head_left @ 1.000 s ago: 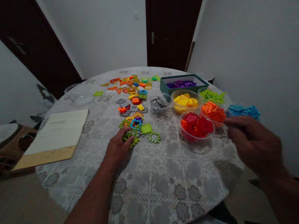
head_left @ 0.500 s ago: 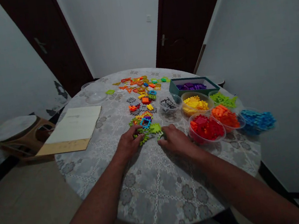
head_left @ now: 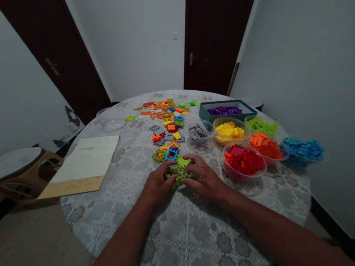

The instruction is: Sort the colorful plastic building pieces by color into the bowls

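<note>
Between my two hands are green notched plastic pieces (head_left: 179, 166), partly covered by my fingers. My left hand (head_left: 158, 183) grips them from the left, thumb and fingers closed on their edge. From the right, my right hand (head_left: 204, 177) pinches the same green pieces. Just beyond them lie a blue square frame piece (head_left: 171, 153) and a cluster of green, yellow and orange pieces (head_left: 159, 154). Farther back are orange blocks (head_left: 172, 128) and grey pieces (head_left: 156, 127).
Clear bowls of red (head_left: 245, 161), orange (head_left: 265, 146), yellow (head_left: 230, 131), grey (head_left: 198, 131), green (head_left: 262, 126) and blue pieces (head_left: 303, 149) stand at the right. A box (head_left: 206, 112) holds purple pieces. Papers (head_left: 85, 157) lie left; mixed pieces (head_left: 162, 107) lie at the back.
My hands have come closer together around the green pieces, my right hand shifting inward. The green pieces now look bunched between them. The camera view has tilted slightly upward.
</note>
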A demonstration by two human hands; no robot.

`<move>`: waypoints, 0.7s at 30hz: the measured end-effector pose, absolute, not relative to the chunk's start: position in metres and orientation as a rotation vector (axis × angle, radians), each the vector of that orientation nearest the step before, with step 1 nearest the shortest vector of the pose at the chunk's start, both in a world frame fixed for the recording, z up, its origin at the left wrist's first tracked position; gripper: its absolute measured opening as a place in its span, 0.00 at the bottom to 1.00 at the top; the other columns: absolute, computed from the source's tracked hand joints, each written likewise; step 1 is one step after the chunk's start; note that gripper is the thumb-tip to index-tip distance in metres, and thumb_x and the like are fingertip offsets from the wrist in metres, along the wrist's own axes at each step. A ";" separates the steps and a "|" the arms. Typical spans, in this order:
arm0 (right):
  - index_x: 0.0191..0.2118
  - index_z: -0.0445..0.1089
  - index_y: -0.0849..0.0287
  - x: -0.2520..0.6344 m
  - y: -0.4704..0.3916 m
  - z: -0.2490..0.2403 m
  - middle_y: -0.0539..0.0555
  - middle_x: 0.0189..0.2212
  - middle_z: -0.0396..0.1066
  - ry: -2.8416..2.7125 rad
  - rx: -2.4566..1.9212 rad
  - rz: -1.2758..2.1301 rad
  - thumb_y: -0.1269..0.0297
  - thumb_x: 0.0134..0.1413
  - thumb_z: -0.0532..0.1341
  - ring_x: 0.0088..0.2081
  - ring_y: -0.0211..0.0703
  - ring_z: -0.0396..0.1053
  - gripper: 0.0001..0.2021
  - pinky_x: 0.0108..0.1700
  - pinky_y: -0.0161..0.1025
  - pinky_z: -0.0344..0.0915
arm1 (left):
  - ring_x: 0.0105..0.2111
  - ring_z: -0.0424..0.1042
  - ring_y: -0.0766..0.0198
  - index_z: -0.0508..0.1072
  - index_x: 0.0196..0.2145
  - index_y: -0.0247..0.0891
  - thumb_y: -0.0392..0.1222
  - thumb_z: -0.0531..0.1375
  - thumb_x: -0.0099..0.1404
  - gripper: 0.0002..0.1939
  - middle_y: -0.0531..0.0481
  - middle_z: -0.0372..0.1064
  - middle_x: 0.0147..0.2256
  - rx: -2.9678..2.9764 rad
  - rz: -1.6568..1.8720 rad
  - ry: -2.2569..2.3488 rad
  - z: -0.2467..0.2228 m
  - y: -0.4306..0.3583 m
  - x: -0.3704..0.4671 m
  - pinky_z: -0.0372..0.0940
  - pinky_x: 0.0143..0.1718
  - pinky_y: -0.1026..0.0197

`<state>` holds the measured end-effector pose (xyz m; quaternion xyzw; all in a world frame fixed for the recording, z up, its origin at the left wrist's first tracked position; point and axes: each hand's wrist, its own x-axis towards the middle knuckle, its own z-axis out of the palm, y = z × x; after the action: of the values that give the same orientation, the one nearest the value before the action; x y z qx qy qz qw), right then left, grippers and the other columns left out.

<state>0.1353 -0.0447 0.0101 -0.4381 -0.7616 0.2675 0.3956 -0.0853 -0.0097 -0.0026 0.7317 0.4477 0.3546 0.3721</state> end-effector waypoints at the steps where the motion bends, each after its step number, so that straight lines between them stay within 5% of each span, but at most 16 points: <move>1: 0.43 0.75 0.53 0.132 -0.045 0.011 0.58 0.63 0.65 -1.946 -1.075 0.701 0.67 0.64 0.67 0.63 0.49 0.66 0.04 0.65 0.50 0.63 | 0.43 0.78 0.56 0.75 0.59 0.42 0.45 0.62 0.69 0.22 0.46 0.80 0.45 1.839 0.908 1.116 -0.003 -0.010 -0.084 0.70 0.49 0.54; 6: 0.50 0.75 0.52 0.123 -0.045 0.005 0.55 0.51 0.73 -1.957 -1.071 0.747 0.68 0.67 0.64 0.54 0.46 0.71 0.09 0.58 0.44 0.67 | 0.41 0.79 0.55 0.70 0.65 0.41 0.48 0.61 0.70 0.28 0.43 0.79 0.46 1.577 0.888 1.030 -0.002 -0.012 -0.081 0.73 0.45 0.53; 11: 0.41 0.71 0.56 0.122 -0.044 -0.002 0.52 0.40 0.72 -1.895 -1.246 0.631 0.66 0.66 0.64 0.44 0.44 0.70 0.02 0.48 0.40 0.66 | 0.45 0.79 0.54 0.71 0.66 0.42 0.51 0.63 0.69 0.30 0.40 0.77 0.53 1.500 0.897 1.042 0.003 -0.010 -0.083 0.73 0.46 0.53; 21: 0.54 0.70 0.49 0.125 -0.060 0.034 0.49 0.43 0.77 -1.690 -1.261 0.776 0.67 0.60 0.67 0.42 0.43 0.74 0.17 0.46 0.40 0.67 | 0.48 0.81 0.51 0.73 0.62 0.47 0.54 0.69 0.65 0.30 0.42 0.79 0.53 1.431 0.882 1.016 0.000 -0.011 -0.084 0.75 0.50 0.49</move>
<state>0.1251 -0.0600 0.0335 -0.5060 -0.6783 0.3112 0.4325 -0.0841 -0.0114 -0.0001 0.6060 0.4302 0.3734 0.5552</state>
